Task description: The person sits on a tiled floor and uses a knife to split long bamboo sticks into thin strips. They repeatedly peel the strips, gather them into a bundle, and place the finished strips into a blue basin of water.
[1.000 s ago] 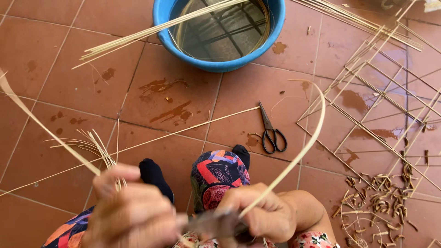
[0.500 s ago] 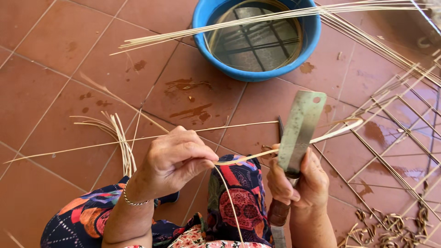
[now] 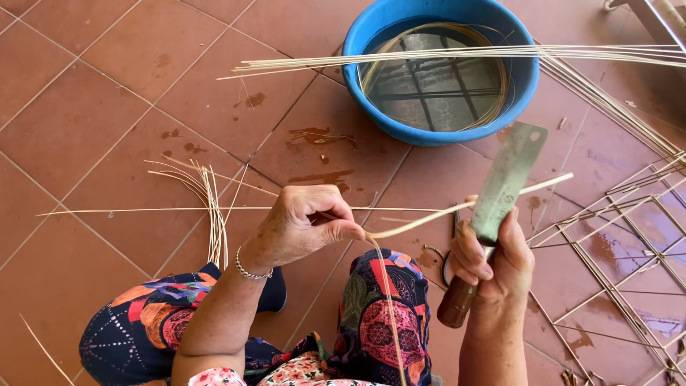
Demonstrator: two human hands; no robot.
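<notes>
My left hand (image 3: 304,225), with a bracelet on the wrist, pinches a pale cane strip (image 3: 429,214) near its middle. The strip runs right toward the blade and bends down over my knee. My right hand (image 3: 493,261) grips the brown wooden handle of a broad flat knife (image 3: 504,186); the blade points up and away, with the strip crossing behind it. Both hands hover above my patterned trouser legs (image 3: 379,322).
A blue basin (image 3: 371,32) of water with coiled cane stands ahead on the red tiled floor. Long cane strips (image 3: 429,57) lie across its rim. A woven cane lattice (image 3: 614,236) lies at the right, loose strips (image 3: 207,207) at the left, scissors (image 3: 446,246) behind my right hand.
The view has shifted slightly; my left hand has slid along the strip and the knife now stands a little more upright. A second ago both hands were low, the scissors lay uncovered on the floor.
</notes>
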